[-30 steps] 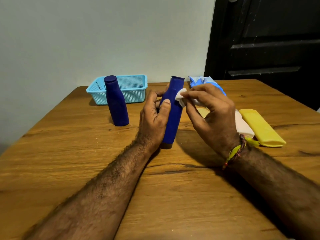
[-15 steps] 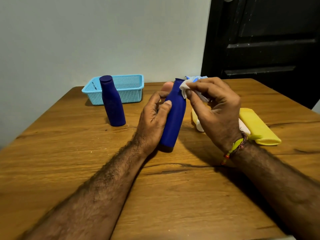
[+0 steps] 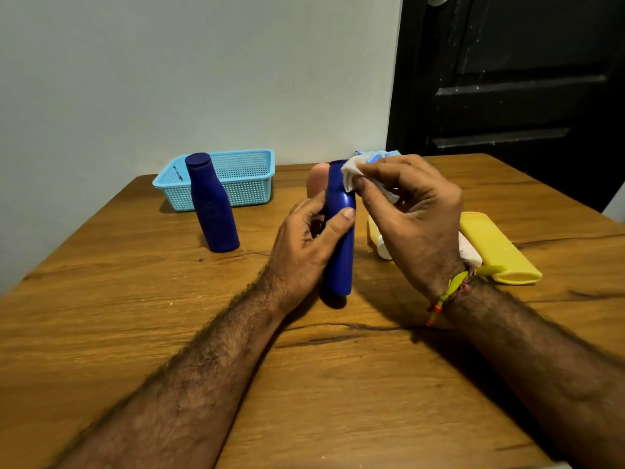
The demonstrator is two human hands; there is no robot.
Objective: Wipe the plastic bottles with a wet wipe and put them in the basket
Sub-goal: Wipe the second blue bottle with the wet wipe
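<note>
Steadiness was why my left hand (image 3: 306, 238) wrapped the tall dark-blue plastic bottle (image 3: 340, 231) at table centre, tilted, while my right hand (image 3: 411, 211) pinched the white wet wipe (image 3: 350, 176) against its neck; the light-blue mesh basket (image 3: 236, 179) waited far left.

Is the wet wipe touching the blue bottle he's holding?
Touching. The head view shows the wet wipe, pinched by the right hand, pressed against the upper part of the blue bottle.

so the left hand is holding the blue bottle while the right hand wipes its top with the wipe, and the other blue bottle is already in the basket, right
Not quite. The other blue bottle stands on the table in front of the basket, not in it, as the head view shows. The rest holds: left hand grips the blue bottle, right hand wipes with the wipe.
</note>
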